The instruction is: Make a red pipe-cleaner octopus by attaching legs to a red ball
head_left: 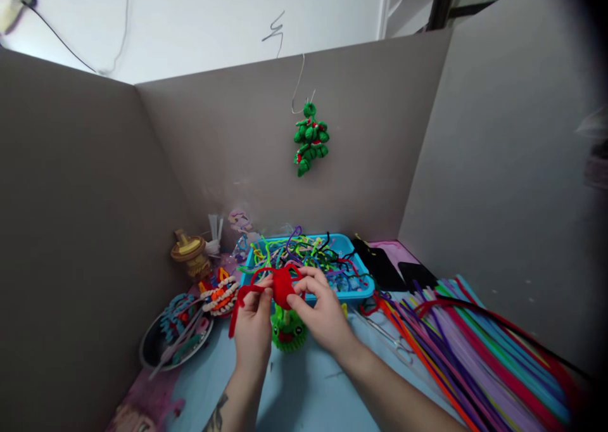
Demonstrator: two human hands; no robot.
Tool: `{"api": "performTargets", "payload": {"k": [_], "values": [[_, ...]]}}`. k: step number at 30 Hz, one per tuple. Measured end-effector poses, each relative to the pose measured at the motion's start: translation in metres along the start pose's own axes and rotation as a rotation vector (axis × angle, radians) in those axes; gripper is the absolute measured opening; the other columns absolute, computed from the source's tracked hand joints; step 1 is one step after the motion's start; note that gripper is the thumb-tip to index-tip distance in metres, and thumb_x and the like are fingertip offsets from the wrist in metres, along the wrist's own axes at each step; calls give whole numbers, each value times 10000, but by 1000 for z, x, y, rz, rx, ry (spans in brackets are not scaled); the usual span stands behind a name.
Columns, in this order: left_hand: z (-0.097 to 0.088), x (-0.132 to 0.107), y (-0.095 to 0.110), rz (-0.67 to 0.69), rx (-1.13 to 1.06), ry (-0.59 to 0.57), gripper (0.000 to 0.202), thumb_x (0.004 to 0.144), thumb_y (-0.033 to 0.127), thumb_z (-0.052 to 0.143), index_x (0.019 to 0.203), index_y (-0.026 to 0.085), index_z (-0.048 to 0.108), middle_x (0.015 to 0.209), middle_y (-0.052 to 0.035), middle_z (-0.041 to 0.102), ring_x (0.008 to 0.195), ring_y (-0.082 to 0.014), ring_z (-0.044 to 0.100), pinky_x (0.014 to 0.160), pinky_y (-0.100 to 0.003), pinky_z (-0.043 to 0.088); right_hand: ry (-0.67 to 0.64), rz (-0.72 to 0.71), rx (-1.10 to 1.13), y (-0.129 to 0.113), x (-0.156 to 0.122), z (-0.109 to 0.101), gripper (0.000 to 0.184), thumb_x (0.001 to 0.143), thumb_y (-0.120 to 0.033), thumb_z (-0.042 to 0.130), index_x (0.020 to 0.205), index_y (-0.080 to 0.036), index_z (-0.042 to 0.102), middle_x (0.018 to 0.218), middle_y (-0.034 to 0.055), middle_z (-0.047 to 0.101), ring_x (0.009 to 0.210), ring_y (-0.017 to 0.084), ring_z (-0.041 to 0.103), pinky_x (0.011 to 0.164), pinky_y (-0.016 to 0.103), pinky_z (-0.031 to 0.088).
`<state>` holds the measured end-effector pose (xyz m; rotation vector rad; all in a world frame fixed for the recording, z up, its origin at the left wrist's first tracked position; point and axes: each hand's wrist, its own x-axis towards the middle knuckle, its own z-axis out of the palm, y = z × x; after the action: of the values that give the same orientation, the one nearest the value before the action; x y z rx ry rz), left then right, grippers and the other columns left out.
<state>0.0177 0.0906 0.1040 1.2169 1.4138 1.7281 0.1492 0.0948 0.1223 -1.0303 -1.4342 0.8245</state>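
Note:
Between my hands is a rounded red pipe-cleaner piece (284, 286) with thin red loops rising from its sides. My left hand (255, 313) pinches red pipe-cleaner strands at its left, and a loose red tail hangs beside that hand. My right hand (319, 308) grips the round body from the right with thumb and fingers. Just below and behind the red piece, a green fuzzy figure (287, 332) with eyes and a red mouth stands on the light blue table cover (304, 391). Its top is hidden by the red piece.
Behind my hands lies a blue tray (368, 287) of pipe-cleaner scraps. Long colored pipe cleaners (475, 356) and scissors (387, 336) lie right; a metal bowl (145, 349) stands left. A green ornament (311, 139) hangs on the grey partition (228, 140).

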Motion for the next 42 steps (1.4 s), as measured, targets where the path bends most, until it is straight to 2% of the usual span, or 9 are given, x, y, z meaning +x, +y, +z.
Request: {"api": "performTargets", "payload": {"k": [5,11,16,19,22,32,36,38,42], "values": [[-5,-1,-5,291,70,-37,102,754,237,637,814,195,709,953,-74,745,920,-230,685,856,-339,514,81,-11,4,-1,-2,0,128,704,-165,569,616,-211,489,1053,87,514,1164,254,457,976,373,343],[-12,1,-4,536,134,-168,204,726,94,618,861,213,713,951,-61,750,879,-201,702,815,-314,549,-70,242,546,-4,7,-10,127,676,-286,643,639,-180,583,1239,96,496,1197,269,453,955,364,372],[-15,6,-2,534,106,-223,207,746,85,623,860,229,719,946,-53,752,877,-191,705,799,-288,554,-154,312,662,0,16,-22,255,574,-360,788,629,-175,621,1183,75,558,1074,235,524,870,314,407],[-16,8,-2,508,62,-264,187,737,96,650,841,229,731,943,-65,752,888,-207,705,799,-293,553,-199,297,642,4,18,-25,306,559,-370,819,608,-170,593,913,41,617,826,169,566,738,272,431],[-17,7,-1,493,29,-293,190,722,93,668,831,228,747,940,-81,752,893,-221,705,810,-297,548,-235,332,659,6,18,-24,351,564,-401,821,647,-169,571,651,-24,566,580,103,492,584,228,398],[-17,1,0,566,20,-297,244,744,73,651,884,253,738,978,-53,746,940,-219,691,856,-310,529,-154,359,713,6,17,-16,376,560,-381,823,617,-173,515,574,-53,544,520,74,457,535,198,367],[-14,1,-1,478,4,-225,143,782,150,640,843,241,732,974,-50,743,950,-210,680,897,-322,502,-90,414,802,7,15,-14,394,507,-293,841,734,-187,536,591,-67,558,519,75,486,550,198,376],[-11,3,0,324,-40,-185,100,807,244,628,825,221,723,968,-62,739,954,-214,671,910,-337,489,-71,403,809,8,14,-13,400,514,-260,823,779,-196,531,578,-80,546,503,75,485,544,198,370],[-3,8,-1,-55,-138,-143,314,771,453,637,916,180,690,994,-92,710,988,-234,637,873,-344,486,49,271,662,13,17,-12,321,568,-208,762,794,-199,535,580,-82,536,519,80,482,548,201,366]]}}
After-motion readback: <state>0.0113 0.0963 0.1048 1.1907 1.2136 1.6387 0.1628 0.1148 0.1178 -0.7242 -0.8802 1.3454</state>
